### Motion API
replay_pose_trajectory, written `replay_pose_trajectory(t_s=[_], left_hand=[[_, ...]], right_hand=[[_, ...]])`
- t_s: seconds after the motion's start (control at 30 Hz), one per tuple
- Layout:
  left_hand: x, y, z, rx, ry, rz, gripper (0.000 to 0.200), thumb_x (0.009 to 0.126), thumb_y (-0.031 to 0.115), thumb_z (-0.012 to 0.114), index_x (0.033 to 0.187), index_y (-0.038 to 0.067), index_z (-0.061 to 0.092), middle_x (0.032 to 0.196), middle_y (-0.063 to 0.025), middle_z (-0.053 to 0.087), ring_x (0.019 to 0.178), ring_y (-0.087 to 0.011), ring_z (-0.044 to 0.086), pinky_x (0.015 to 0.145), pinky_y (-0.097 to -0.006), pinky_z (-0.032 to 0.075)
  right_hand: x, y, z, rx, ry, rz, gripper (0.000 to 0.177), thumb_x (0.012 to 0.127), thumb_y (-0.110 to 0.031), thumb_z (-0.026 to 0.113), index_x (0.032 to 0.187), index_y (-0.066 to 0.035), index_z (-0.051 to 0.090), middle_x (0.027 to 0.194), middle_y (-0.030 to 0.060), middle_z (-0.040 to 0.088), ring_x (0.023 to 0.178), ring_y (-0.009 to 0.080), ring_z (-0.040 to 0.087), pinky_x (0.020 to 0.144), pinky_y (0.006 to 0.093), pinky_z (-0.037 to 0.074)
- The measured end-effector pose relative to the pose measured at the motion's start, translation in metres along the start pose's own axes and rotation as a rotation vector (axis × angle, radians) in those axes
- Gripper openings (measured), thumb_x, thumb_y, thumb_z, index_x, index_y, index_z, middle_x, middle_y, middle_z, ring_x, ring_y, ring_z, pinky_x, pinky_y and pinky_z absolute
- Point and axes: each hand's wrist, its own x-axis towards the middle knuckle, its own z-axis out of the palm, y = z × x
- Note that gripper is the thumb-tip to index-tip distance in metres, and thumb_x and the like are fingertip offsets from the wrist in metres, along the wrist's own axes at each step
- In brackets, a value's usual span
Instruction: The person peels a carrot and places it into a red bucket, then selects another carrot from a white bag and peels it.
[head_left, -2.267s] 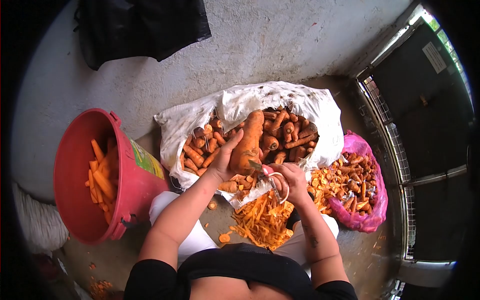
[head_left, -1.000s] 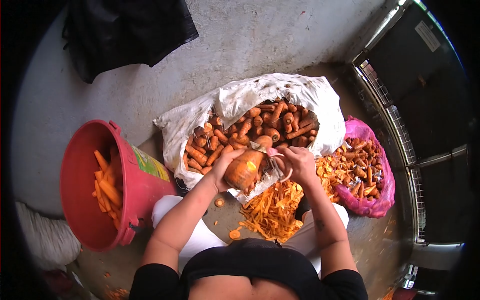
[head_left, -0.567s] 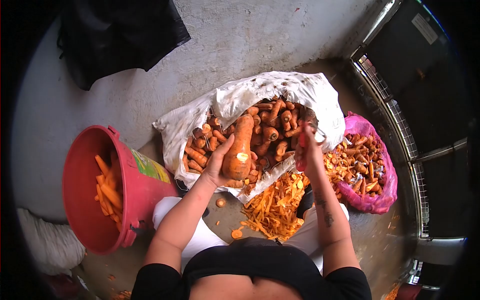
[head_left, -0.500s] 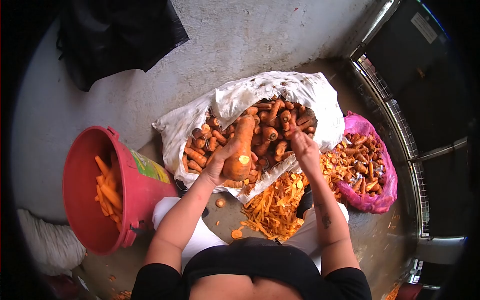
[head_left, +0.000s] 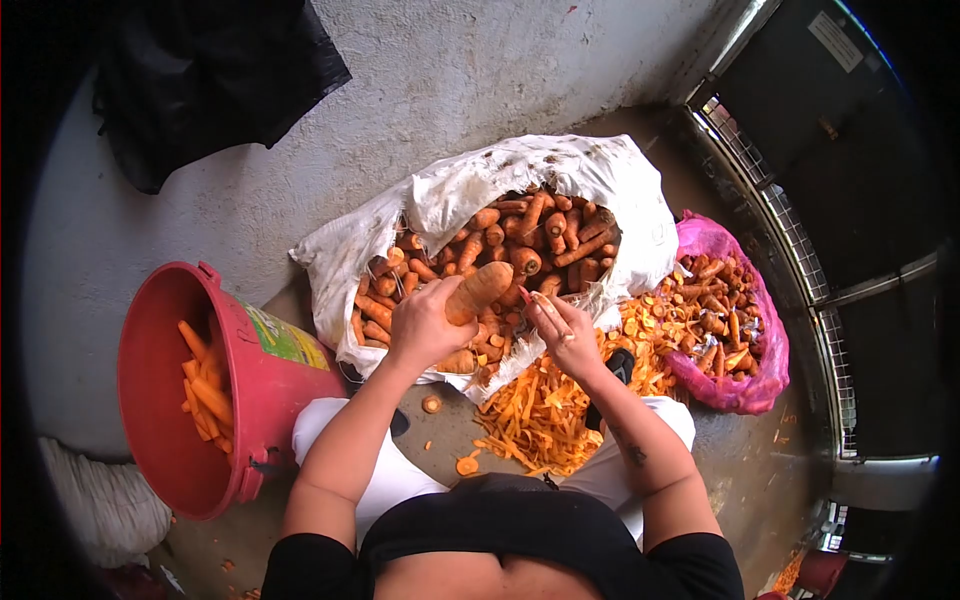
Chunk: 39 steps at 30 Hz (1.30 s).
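A large unpeeled carrot is gripped in my left hand, its free end pointing up and right. My right hand is closed just right of that carrot, apart from it. A small red tip shows at its fingers; the rest of what it holds is hidden. Both hands are over the near edge of a white sack, torn open and full of unpeeled carrots. Below my right hand lies a heap of orange peelings.
A red bucket with peeled carrots tilts at the left. At the right sits a pink bag of carrot ends and scraps. Carrot slices lie on the floor. Black plastic hangs on the wall.
My left hand has turned the carrot, and its cut end no longer shows. My right hand has come down and left, closer to the carrot. The view has shifted slightly.
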Motion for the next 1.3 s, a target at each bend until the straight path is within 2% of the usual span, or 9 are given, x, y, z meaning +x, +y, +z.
replay_pose_trajectory(t_s=[0.07,0.1,0.3,0.5,0.8,0.9,1.1,1.2,1.3], left_hand=[[0.001,0.003,-0.003,-0.014,0.013,-0.016,0.054,0.062,0.024,0.076,0.111,0.005,0.062,0.096,-0.0139,0.066,0.086,-0.0317,0.065,0.076,-0.0406,0.052],[0.001,0.004,-0.003,-0.015,0.017,-0.022,0.054,0.062,0.024,0.076,0.111,0.005,0.062,0.096,-0.0138,0.066,0.086,-0.0317,0.065,0.076,-0.0406,0.052],[0.001,0.006,-0.007,-0.01,0.025,-0.029,0.054,0.062,0.024,0.077,0.11,0.005,0.062,0.095,-0.0134,0.066,0.085,-0.0317,0.065,0.076,-0.0407,0.053],[0.0,-0.002,-0.006,0.053,0.031,0.024,0.057,0.062,0.025,0.077,0.112,0.005,0.061,0.095,-0.0125,0.065,0.086,-0.0304,0.064,0.077,-0.0401,0.052],[-0.008,0.004,-0.005,0.103,0.022,0.001,0.059,0.062,0.03,0.078,0.112,0.006,0.061,0.095,-0.0112,0.065,0.085,-0.0296,0.064,0.076,-0.0399,0.051],[-0.013,0.005,-0.005,0.106,0.028,0.013,0.059,0.062,0.034,0.079,0.111,0.006,0.062,0.094,-0.0106,0.066,0.083,-0.0289,0.065,0.075,-0.0391,0.052],[-0.025,0.002,-0.004,0.207,0.117,0.14,0.061,0.064,0.042,0.079,0.109,0.005,0.063,0.093,-0.0098,0.066,0.081,-0.0275,0.065,0.071,-0.0379,0.052],[-0.032,0.0,-0.005,0.285,0.15,0.18,0.061,0.064,0.043,0.079,0.108,0.004,0.064,0.092,-0.0096,0.066,0.08,-0.0276,0.065,0.069,-0.038,0.052],[-0.039,-0.002,-0.001,0.261,0.138,0.14,0.06,0.064,0.041,0.079,0.108,0.004,0.064,0.091,-0.0096,0.066,0.08,-0.0284,0.065,0.069,-0.0382,0.052]], right_hand=[[-0.002,0.001,0.006,-0.032,0.014,-0.029,0.027,0.095,-0.025,0.056,0.093,0.001,0.063,0.067,0.0061,0.058,0.061,0.0114,0.053,0.056,0.0286,0.043],[-0.002,0.003,0.005,-0.084,-0.012,0.013,0.023,0.092,-0.021,0.06,0.103,-0.001,0.064,0.072,0.0124,0.062,0.065,0.0109,0.058,0.06,0.0295,0.047],[0.0,0.003,0.009,-0.05,0.018,0.053,0.023,0.092,-0.021,0.061,0.102,-0.001,0.063,0.072,0.0121,0.062,0.065,0.0107,0.058,0.059,0.0296,0.047],[-0.002,0.001,0.011,-0.026,0.012,0.045,0.028,0.095,-0.025,0.057,0.096,0.002,0.064,0.069,0.0062,0.059,0.063,0.0114,0.054,0.058,0.0301,0.043],[-0.007,0.0,0.014,-0.112,0.021,0.117,0.029,0.095,-0.027,0.056,0.101,0.0,0.064,0.068,0.0114,0.059,0.063,0.0137,0.056,0.057,0.031,0.044],[-0.011,0.01,0.018,-0.083,0.049,0.107,0.028,0.092,-0.03,0.06,0.103,-0.004,0.064,0.073,0.0128,0.064,0.065,0.019,0.063,0.061,0.0324,0.048],[-0.022,0.015,0.024,-0.015,0.05,0.025,0.035,0.096,-0.032,0.054,0.103,0.001,0.065,0.07,0.0104,0.061,0.065,0.0145,0.057,0.06,0.0313,0.045],[-0.026,0.008,0.024,-0.02,-0.017,0.184,0.035,0.096,-0.033,0.054,0.1,0.0,0.066,0.071,0.0078,0.06,0.065,0.0128,0.055,0.06,0.03,0.045],[-0.033,0.015,0.032,0.055,0.01,0.209,0.036,0.096,-0.034,0.054,0.1,0.001,0.065,0.069,0.006,0.058,0.065,0.0115,0.052,0.06,0.0297,0.044]])
